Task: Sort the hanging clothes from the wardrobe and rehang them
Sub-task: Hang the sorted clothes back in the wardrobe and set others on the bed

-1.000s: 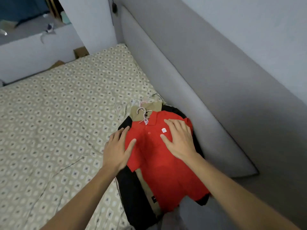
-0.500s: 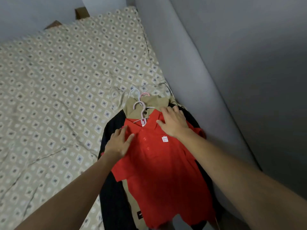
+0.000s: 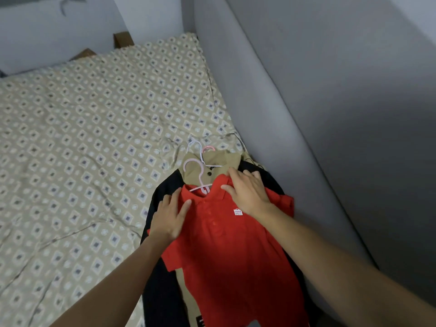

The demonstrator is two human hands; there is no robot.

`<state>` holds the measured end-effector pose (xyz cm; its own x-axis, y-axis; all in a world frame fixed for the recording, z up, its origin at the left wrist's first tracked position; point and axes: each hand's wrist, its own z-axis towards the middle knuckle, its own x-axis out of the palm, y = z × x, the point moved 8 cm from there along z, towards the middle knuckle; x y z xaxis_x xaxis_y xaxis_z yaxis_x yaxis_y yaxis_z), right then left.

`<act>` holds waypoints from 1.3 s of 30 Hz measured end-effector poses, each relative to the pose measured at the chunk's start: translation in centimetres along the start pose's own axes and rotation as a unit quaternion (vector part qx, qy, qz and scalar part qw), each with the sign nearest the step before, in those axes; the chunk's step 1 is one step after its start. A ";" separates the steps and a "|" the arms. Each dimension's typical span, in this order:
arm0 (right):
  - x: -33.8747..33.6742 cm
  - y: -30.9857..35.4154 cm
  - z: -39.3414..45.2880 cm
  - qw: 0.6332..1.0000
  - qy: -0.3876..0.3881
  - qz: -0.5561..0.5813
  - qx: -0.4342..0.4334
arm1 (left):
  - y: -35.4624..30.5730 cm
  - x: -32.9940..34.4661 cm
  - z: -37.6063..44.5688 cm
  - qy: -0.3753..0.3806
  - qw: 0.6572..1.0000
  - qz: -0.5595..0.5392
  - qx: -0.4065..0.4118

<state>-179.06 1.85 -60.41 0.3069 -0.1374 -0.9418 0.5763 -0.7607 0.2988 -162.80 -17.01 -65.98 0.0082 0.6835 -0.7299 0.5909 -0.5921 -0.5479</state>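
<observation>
Where the grey padded headboard (image 3: 271, 109) meets the mattress, a bed (image 3: 82, 138) under a beige diamond-patterned sheet is seen, and a stack of hangered garments is laid on its right side. Lowest in the stack, a black garment (image 3: 155, 291) is visible at both edges; over it a tan shirt (image 3: 219, 161) shows at the collar; on top a red polo shirt (image 3: 231, 256) is spread face up, a small white label on its chest. Three hanger hooks are noted at the collars: a pink hanger (image 3: 200, 178) in the polo, a white one and a second pink one just beyond.

Left hand (image 3: 168, 218): fingers straight, laid flat on the polo's shoulder, nothing gripped. Right hand (image 3: 250, 192): fingers spread, pressed flat at the collar, nothing gripped.

Step judged: sorting, with the top garment being smoothed or squared on the stack. Next move is judged to call for a grip on the hanger hook or shoulders, so that only the polo is lifted.
</observation>
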 end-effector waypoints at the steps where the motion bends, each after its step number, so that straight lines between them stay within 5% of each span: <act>1: -0.9 0.4 -0.9 1.000 0.002 0.016 0.004 | -0.3 -0.6 -0.6 -0.003 1.000 -0.014 0.013; 15: -18.7 6.6 -24.2 0.967 -0.160 0.105 0.170 | -12.3 -11.9 -14.7 -0.031 0.949 0.012 0.314; 25: -28.6 14.2 -45.2 0.893 -0.347 0.082 0.273 | -24.1 -19.1 -30.2 -0.075 0.833 0.025 0.547; 39: -33.0 19.0 -74.4 0.773 -0.487 0.008 0.407 | -36.5 -14.3 -55.7 -0.049 0.667 -0.043 0.742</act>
<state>-121.89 39.14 -12.18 -0.6359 -0.2616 -0.7261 -0.2103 -0.8465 0.4892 -139.54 18.54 -12.77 -0.0705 0.7546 -0.6524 -0.8640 -0.3731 -0.3382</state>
